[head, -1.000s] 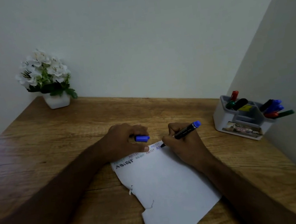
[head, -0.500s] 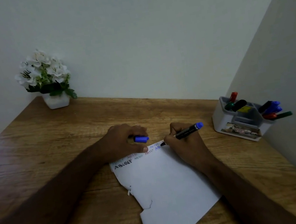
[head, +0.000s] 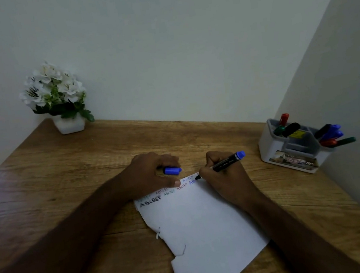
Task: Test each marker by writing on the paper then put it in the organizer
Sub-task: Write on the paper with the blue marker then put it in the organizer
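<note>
marker (head: 226, 161), black-bodied with a blue end cap, slants across the right hand (head: 224, 177), its tip on the upper right corner of the paper (head: 206, 229) and its blue end pointing up and to the right toward the organizer (head: 291, 151). right forearm enters from the lower right and runs diagonally up to the sheet; the heel of the hand rests on the paper's right edge. fingers and thumb are curled round the marker barrel in a writing grip. left forearm enters from the lower left and lies across the wooden desk (head: 65, 174); the left hand (head: 149, 174) sits at the top edge of the sheet, thumb tip pressed on the paper, curled fingers holding the blue cap (head: 172, 170), which sticks out to the right.

paper is white, turned at an angle on the desk, with a torn, notched left edge. along its top run short lettered samples: a bold black "abcdef" at the left, then smaller ones in green, red and blue; fresh blue letters lie just left of the marker tip.

organizer, a white and grey compartment box, stands at the right of the desk near the side wall, well apart from the hands. it holds markers with red, green, black and blue caps, some leaning out to the right. a white pot of white flowers (head: 54, 95) stands in the far left corner.
</note>
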Motion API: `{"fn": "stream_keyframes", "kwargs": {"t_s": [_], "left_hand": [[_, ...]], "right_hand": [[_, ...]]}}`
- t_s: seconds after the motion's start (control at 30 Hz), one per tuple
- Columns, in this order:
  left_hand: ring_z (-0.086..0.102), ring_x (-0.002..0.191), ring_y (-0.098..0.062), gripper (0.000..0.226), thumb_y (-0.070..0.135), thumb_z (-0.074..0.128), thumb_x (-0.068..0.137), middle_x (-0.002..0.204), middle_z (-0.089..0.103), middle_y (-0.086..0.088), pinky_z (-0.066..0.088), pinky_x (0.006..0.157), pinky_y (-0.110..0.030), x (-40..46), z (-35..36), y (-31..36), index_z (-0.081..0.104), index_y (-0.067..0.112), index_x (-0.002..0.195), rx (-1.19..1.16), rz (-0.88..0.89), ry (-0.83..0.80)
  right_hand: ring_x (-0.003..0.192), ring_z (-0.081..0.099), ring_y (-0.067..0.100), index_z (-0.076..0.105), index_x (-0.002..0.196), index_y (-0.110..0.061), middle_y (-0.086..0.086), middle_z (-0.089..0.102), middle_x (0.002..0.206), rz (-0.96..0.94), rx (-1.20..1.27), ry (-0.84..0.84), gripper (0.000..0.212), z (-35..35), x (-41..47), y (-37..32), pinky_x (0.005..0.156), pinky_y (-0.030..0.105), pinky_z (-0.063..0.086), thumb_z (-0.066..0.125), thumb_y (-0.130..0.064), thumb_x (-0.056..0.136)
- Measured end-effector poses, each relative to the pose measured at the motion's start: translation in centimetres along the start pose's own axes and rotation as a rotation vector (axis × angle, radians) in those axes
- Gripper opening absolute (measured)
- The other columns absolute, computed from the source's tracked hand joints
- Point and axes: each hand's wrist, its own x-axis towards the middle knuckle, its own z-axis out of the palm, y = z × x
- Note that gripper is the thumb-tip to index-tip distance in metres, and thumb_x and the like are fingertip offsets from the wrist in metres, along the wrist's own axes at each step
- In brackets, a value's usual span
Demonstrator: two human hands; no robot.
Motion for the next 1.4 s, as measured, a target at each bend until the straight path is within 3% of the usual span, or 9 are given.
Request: {"fn": "stream_keyframes", "kwargs": {"t_s": [0.33,0.6,0.8,1.0,1.4], "left_hand": [[0.047,0.130,-0.006,0.079,0.076,0.056,0.057,0.141,0.051,0.013,0.035,0.112,-0.041,-0.01,0.00,0.06,0.060,0.037,0.126,0.005,0.001,-0.001],[0.047,0.130,-0.006,0.079,0.076,0.055,0.057,0.142,0.051,0.013,0.034,0.113,-0.041,0.04,0.00,0.01,0.059,0.038,0.126,0.000,-0.004,-0.005],[0.047,0.130,-0.006,0.078,0.076,0.057,0.057,0.141,0.052,0.013,0.035,0.113,-0.041,0.10,0.08,-0.28,0.059,0.039,0.126,-0.005,-0.007,-0.008],[0.046,0.130,-0.004,0.077,0.074,0.058,0.057,0.140,0.052,0.015,0.035,0.113,-0.039,0.09,0.10,-0.29,0.060,0.038,0.125,-0.014,0.006,0.002],[0.042,0.133,-0.002,0.078,0.075,0.057,0.058,0.141,0.051,0.015,0.032,0.115,-0.040,0.12,0.07,-0.28,0.060,0.037,0.126,-0.007,0.017,0.002]], "right_hand": [[0.053,0.027,0.009,0.032,0.054,-0.009,0.001,0.031,0.053,-0.014,0.014,-0.010,0.029,0.00,0.02,-0.08,0.048,0.023,0.022,0.058,-0.008,0.066],[0.054,0.030,0.014,0.034,0.059,0.005,0.009,0.034,0.054,-0.013,0.042,0.022,0.032,-0.23,0.06,0.12,0.050,0.028,0.025,0.061,-0.008,0.070],[0.053,0.027,0.010,0.032,0.057,0.000,0.005,0.031,0.054,-0.034,0.007,0.017,0.035,-0.03,0.17,0.14,0.048,0.022,0.022,0.063,0.002,0.073],[0.053,0.028,0.011,0.032,0.057,-0.002,0.003,0.032,0.053,-0.013,0.039,0.021,0.031,-0.15,0.10,0.15,0.050,0.026,0.024,0.060,-0.008,0.069],[0.051,0.029,0.008,0.033,0.054,-0.008,0.001,0.033,0.052,-0.001,0.019,0.020,0.040,-0.03,0.33,0.17,0.048,0.022,0.025,0.064,0.006,0.074]]}}
